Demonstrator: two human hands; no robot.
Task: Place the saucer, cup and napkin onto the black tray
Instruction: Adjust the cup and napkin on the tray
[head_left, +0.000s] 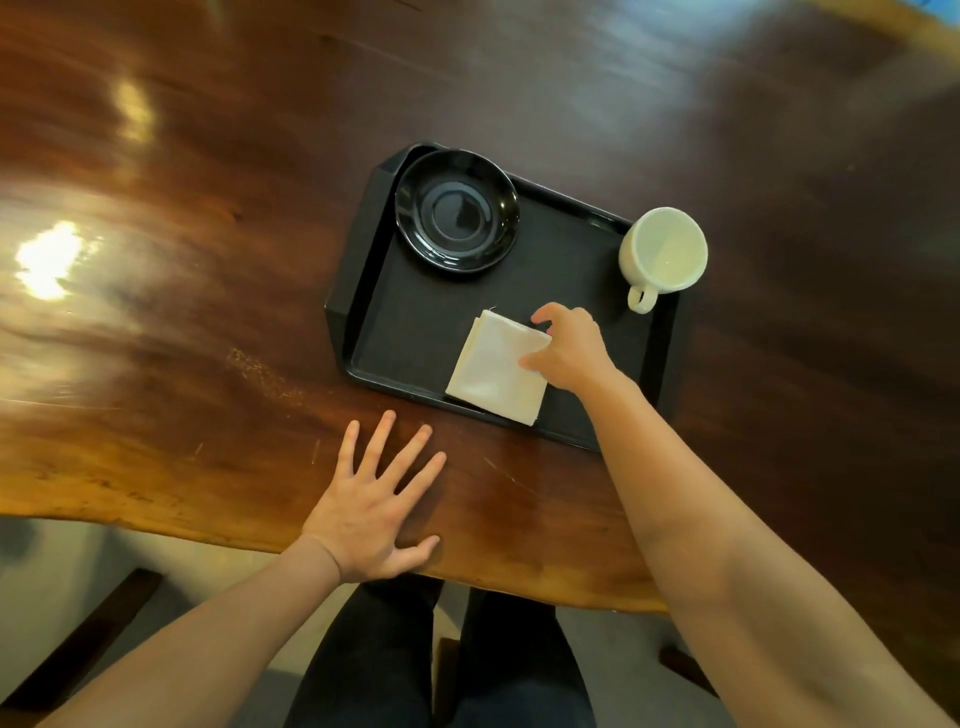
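A black tray (415, 332) lies on the wooden table. A glossy black saucer (457, 210) sits in its far left corner. A white cup (664, 252) stands upright at the tray's far right corner, handle toward me. A folded white napkin (493, 369) lies on the tray's near part, its near corner over the rim. My right hand (569, 348) pinches the napkin's right edge between thumb and fingers. My left hand (376, 506) rests flat on the table in front of the tray, fingers spread, holding nothing.
The dark wooden table (208, 312) stretches wide to the left and far side, with bright light reflections at left. Its near edge runs just below my left hand. My legs and the floor show beneath it.
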